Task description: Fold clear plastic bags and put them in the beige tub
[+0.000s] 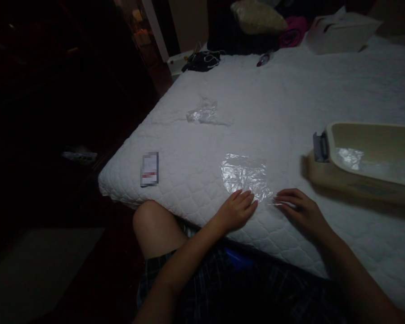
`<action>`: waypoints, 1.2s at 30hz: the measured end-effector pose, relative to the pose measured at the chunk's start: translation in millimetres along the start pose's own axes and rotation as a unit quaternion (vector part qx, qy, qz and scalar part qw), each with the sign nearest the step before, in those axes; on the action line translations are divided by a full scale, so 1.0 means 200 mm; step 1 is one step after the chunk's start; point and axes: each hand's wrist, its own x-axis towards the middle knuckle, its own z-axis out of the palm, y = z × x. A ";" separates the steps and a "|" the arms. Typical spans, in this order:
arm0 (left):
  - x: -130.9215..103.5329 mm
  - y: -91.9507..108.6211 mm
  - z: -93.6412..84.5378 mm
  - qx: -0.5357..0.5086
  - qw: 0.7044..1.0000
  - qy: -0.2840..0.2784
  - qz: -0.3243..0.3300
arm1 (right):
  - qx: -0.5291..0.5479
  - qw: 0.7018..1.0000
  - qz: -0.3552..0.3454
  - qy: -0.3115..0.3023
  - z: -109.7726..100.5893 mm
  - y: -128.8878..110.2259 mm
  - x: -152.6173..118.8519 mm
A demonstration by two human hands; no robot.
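Left hand [239,210] lies flat on clear plastic [243,174] slanting lengthwise toward the right hand [300,210], fingers narrowly parted, grip unclear.

From where I watch, this is a bedroom in a home. What tells me so is the large bed [290,99] filling the view from the centre across to three o'clock, dressed in a white quilted cover [175,135] with a diamond stitch. At twelve o'clock, on its far side, I see a yellowish pillow-like bundle [258,17] and a rolled pink cloth [293,31]. A white box [342,31] sits at one o'clock, and a dark heap with pale cords [204,60] lies toward eleven. Beyond that, also near eleven, a pale upright frame [155,31] stands beside a dim, warm-lit area that looks like another room.
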 end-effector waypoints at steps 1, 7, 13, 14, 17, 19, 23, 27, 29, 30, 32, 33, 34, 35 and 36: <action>0.00 0.00 0.00 0.001 1.000 0.001 -0.001 | -0.001 1.000 0.002 0.001 0.00 -0.01 0.00; 0.00 0.00 0.01 0.004 1.000 0.009 0.004 | -0.010 1.000 -0.006 0.017 0.01 -0.08 0.08; -0.01 0.00 0.02 0.010 1.000 0.006 0.007 | -0.022 0.999 0.003 0.024 0.07 -0.13 0.18; -0.01 0.00 0.02 0.012 1.000 0.007 0.006 | -0.029 0.999 0.004 0.028 0.09 -0.14 0.19; -0.01 0.00 0.01 0.019 1.000 -0.007 0.009 | -0.053 0.998 0.007 0.040 0.13 -0.14 0.22; -0.01 -0.01 0.01 0.021 1.000 -0.017 0.013 | -0.065 0.997 0.010 0.047 0.15 -0.13 0.22; 0.00 -0.01 0.00 0.017 1.000 -0.016 0.018 | -0.081 0.995 0.019 0.060 0.19 -0.10 0.22; -0.01 0.00 0.01 0.015 1.000 -0.010 0.019 | -0.062 0.996 0.020 0.066 0.20 -0.07 0.22; -0.02 0.00 0.02 0.015 1.000 0.006 0.016 | -0.054 0.996 0.021 0.068 0.21 -0.07 0.22; -0.02 0.00 0.03 0.017 1.000 0.017 0.015 | -0.055 0.996 0.019 0.069 0.21 -0.07 0.22; -0.02 0.00 0.04 0.023 0.999 0.041 0.019 | -0.064 0.995 0.013 0.071 0.21 -0.06 0.22; -0.02 0.00 0.04 0.026 0.998 0.052 0.023 | -0.071 0.995 0.008 0.072 0.21 -0.07 0.22; -0.02 0.01 0.04 0.029 0.997 0.062 0.028 | -0.078 0.994 0.002 0.075 0.21 -0.07 0.22; -0.02 0.01 0.04 0.031 0.997 0.068 0.033 | -0.086 0.993 -0.002 0.077 0.22 -0.07 0.22; -0.02 0.01 0.03 0.033 0.996 0.072 0.038 | -0.092 0.993 -0.006 0.078 0.22 -0.07 0.22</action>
